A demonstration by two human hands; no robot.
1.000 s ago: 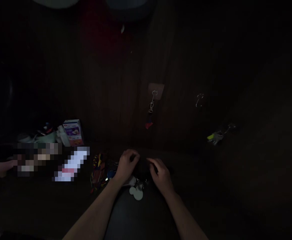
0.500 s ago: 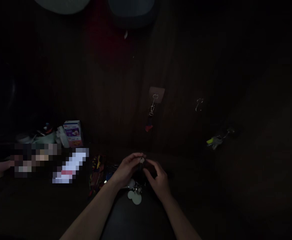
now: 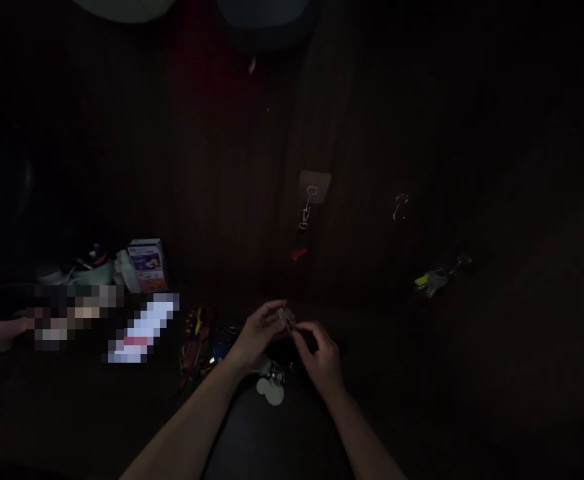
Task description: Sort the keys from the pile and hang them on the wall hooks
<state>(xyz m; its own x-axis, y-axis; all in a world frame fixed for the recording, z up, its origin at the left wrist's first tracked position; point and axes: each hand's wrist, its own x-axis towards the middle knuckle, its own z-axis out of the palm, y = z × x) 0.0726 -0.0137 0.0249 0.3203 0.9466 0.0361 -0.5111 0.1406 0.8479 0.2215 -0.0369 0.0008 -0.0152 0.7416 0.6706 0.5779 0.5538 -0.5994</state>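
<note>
In the dim light, my left hand (image 3: 252, 343) and my right hand (image 3: 323, 360) meet near the middle of the head view. My left fingers are closed on a small shiny keychain (image 3: 286, 316); its details are too dark to make out. The thumb and a finger of my right hand pinch its lower right side. Just below my hands lies a white rounded keychain tag (image 3: 273, 392) with a metal ring (image 3: 275, 375). Left of my left wrist are a small blue item (image 3: 219, 351) and a colourful woven lanyard or cord (image 3: 195, 340), partly in shadow.
On the dark upright panel, a hook plate (image 3: 315, 187) carries a clasp with a red tag (image 3: 299, 253). To its right are a bare hook (image 3: 401, 207) and hanging keys (image 3: 433, 283). At left stand a small box (image 3: 147, 265) and a bright blurred-out object (image 3: 145, 328).
My right fingers have shifted slightly down and right along the keychain, and more of it shows between the hands. The view has tilted slightly.
</note>
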